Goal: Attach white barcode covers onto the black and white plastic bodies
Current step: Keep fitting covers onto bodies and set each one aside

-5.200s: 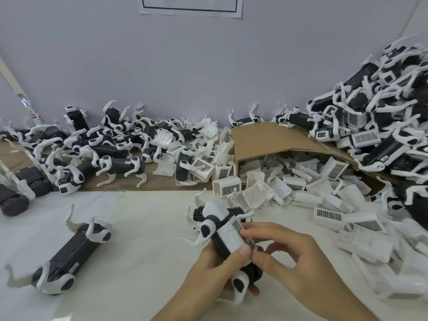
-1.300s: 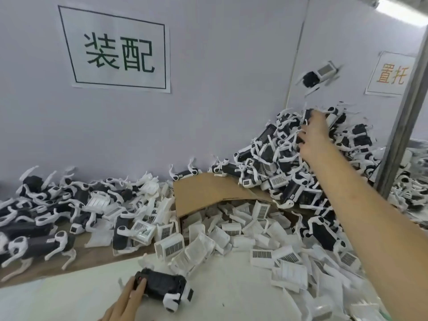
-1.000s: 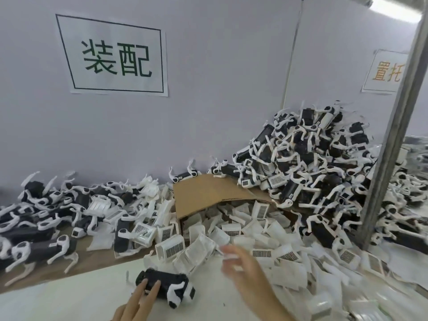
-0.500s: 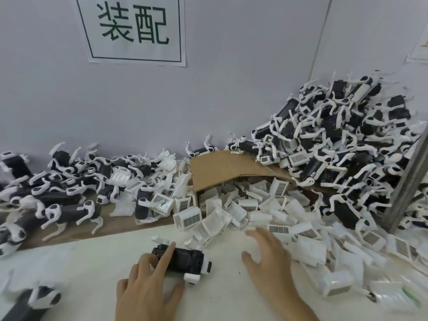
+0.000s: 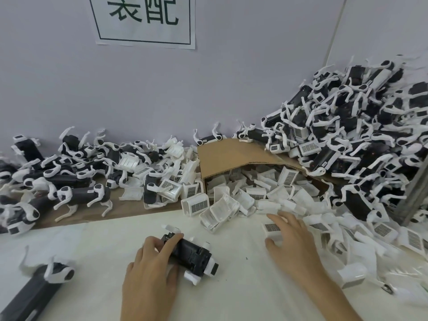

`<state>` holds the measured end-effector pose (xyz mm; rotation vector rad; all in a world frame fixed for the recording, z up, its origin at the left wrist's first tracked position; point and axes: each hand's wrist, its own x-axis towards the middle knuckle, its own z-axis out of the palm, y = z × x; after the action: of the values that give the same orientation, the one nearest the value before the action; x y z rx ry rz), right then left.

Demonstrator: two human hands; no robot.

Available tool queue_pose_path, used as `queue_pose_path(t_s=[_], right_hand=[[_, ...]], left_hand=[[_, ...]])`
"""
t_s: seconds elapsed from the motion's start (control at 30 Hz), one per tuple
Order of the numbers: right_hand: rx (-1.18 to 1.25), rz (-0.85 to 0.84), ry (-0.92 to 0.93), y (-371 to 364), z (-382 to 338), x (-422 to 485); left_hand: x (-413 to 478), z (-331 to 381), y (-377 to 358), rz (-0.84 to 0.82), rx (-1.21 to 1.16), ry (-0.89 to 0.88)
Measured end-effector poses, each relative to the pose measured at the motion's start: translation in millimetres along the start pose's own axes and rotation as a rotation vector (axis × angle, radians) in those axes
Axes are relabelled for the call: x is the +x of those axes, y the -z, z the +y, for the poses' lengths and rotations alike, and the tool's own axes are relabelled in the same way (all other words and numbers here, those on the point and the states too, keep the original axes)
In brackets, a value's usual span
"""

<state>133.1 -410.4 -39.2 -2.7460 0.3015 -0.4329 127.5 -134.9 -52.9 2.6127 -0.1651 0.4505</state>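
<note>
Head view: my left hand (image 5: 150, 272) has its fingers curled round the black body (image 5: 192, 254) on the table (image 5: 231, 297). My right hand (image 5: 294, 246), fingers spread, hovers over a barcode cover (image 5: 271, 227). I should pinch its edges and keep the barcode outward.

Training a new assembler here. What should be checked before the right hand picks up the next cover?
1. Left hand holds the black body: ok.
2. Body's upturned face bare, no cover on it: ok.
3. Right hand open above a barcode cover: ok.
4. That cover lies barcode up: ok.
5. Cover gripped: not ok, fingers not closed on it.
6. Cover's clips intact: cannot tell.
</note>
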Motion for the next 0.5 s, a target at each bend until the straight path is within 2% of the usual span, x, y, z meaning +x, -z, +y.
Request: queue_pose_path(t_s=[0.1, 0.17, 0.2, 0.27, 0.33, 0.37, 0.5], right_hand=[[-0.160, -0.019, 0.019, -2.3, -0.9, -0.7], [-0.101, 0.019, 0.052, -1.6, -2.3, -1.4], [0.021, 0.065, 0.068, 0.2, -4.1, -1.9], [0.514, 0.109, 0.022, 7.8, -9.1, -1.4], [1.065, -0.039, -0.050, 19.9, -17.0, -3.6], [1.232, -0.142, -0.062, 23.6, -19.6, -5.5], [1.437, -0.335, -0.091, 25.7, -30.5, -12.6]], left_hand=[[-1.3, 0.9, 1.5, 0.001, -0.094, 0.047], [-1.8, 2.6, 0.9, 0.045, -0.238, 0.070], [-1.4, 4.4, 0.4, 0.090, -0.326, 0.071], [0.2, 9.6, 0.2, 0.142, -0.576, 0.104], [-0.1, 14.1, -0.6, 0.120, -0.847, 0.175], [-1.1, 16.5, 0.1, 0.110, -0.953, 0.214], [-8.0, 30.2, 9.2, 0.046, -1.213, 0.249]])
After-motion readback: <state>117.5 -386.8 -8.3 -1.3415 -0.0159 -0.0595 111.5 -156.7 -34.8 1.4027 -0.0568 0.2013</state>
